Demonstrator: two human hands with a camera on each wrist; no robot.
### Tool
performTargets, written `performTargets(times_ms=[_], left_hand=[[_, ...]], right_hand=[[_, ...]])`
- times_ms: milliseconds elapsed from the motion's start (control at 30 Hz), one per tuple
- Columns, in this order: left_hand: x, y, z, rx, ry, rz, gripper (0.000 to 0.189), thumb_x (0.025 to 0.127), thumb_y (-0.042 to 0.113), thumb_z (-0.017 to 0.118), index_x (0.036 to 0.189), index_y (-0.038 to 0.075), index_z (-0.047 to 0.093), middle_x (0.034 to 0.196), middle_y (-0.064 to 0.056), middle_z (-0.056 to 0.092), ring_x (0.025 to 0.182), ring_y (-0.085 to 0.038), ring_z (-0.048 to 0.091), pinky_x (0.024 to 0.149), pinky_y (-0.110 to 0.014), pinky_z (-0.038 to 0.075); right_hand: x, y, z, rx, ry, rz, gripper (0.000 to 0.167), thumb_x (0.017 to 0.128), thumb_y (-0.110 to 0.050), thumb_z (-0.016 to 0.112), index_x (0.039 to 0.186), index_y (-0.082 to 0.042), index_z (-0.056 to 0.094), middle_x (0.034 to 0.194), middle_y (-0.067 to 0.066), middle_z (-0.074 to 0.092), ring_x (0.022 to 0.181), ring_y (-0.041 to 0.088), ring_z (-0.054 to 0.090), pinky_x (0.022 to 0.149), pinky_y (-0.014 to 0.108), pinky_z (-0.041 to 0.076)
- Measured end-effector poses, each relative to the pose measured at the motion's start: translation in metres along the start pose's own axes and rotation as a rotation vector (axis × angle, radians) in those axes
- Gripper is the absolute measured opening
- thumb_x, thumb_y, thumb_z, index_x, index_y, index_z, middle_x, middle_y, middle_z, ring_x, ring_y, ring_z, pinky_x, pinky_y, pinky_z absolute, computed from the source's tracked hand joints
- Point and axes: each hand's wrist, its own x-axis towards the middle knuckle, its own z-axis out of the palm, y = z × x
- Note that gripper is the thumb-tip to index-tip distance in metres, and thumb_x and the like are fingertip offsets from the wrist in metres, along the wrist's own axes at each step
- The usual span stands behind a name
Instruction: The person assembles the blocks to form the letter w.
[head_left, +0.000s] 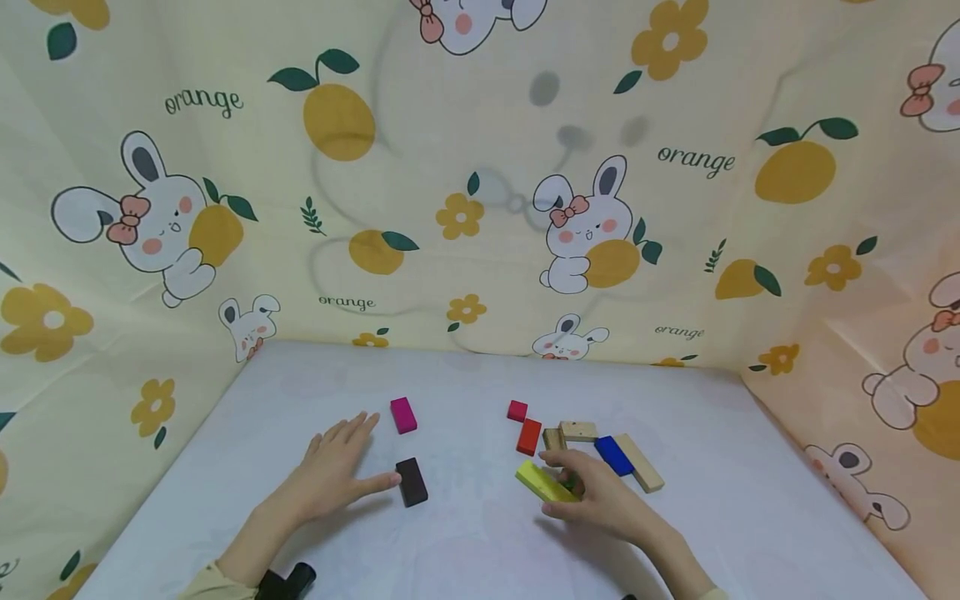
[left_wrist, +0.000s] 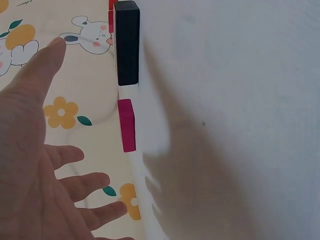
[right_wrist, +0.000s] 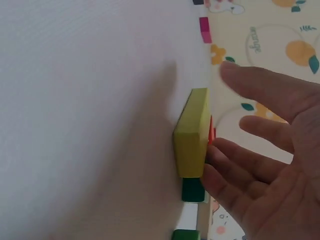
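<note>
My left hand hovers at the left with its fingers spread, thumb tip by the black block; whether they touch I cannot tell. Beyond its fingertips lies a magenta block. In the left wrist view, nothing is in that hand. My right hand is around the near end of a yellow block. The right wrist view shows its thumb apart from the yellow block and its fingers loosely bent close beside it. A green block sits behind the yellow one, mostly hidden in the head view.
A red cube and a red block lie beyond the yellow one. Wooden blocks, a blue block and a longer wooden block lie farther right. Printed cloth walls the white table.
</note>
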Motion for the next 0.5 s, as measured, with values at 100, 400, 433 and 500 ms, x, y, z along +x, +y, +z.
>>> performTargets(times_ms=[100, 400, 433, 500], left_hand=[[0.0, 0.0, -0.001, -0.002, 0.001, -0.005, 0.101, 0.08, 0.069, 0.066, 0.151, 0.004, 0.035, 0.152, -0.022, 0.035, 0.136, -0.047, 0.03, 0.102, -0.075, 0.017], [0.01, -0.009, -0.004, -0.055, -0.005, 0.018, 0.099, 0.081, 0.064, 0.068, 0.148, -0.001, 0.036, 0.149, -0.026, 0.037, 0.135, -0.048, 0.033, 0.104, -0.069, 0.023], [0.013, -0.011, -0.005, -0.069, -0.009, 0.022, 0.098, 0.082, 0.063, 0.069, 0.147, -0.003, 0.036, 0.148, -0.027, 0.037, 0.134, -0.048, 0.033, 0.104, -0.068, 0.024], [0.018, -0.015, -0.006, -0.098, -0.017, 0.018, 0.098, 0.081, 0.06, 0.071, 0.147, -0.004, 0.036, 0.148, -0.027, 0.038, 0.134, -0.047, 0.034, 0.106, -0.063, 0.027]], right_hand=[[0.0, -0.002, -0.001, 0.021, -0.055, -0.004, 0.071, 0.076, -0.029, 0.086, 0.137, -0.012, 0.054, 0.122, 0.001, 0.059, 0.098, 0.02, 0.056, 0.082, 0.036, 0.052], [0.007, -0.003, 0.001, 0.029, -0.163, -0.045, 0.094, 0.065, -0.012, 0.092, 0.146, -0.014, 0.044, 0.131, 0.004, 0.053, 0.098, 0.016, 0.06, 0.083, 0.031, 0.053], [0.009, -0.003, 0.002, 0.03, -0.167, -0.046, 0.095, 0.065, -0.012, 0.092, 0.146, -0.014, 0.043, 0.129, 0.005, 0.054, 0.097, 0.016, 0.06, 0.082, 0.031, 0.053], [0.011, -0.002, 0.002, 0.046, -0.18, -0.043, 0.094, 0.065, -0.012, 0.092, 0.146, -0.013, 0.043, 0.126, 0.005, 0.056, 0.095, 0.016, 0.061, 0.081, 0.03, 0.054]])
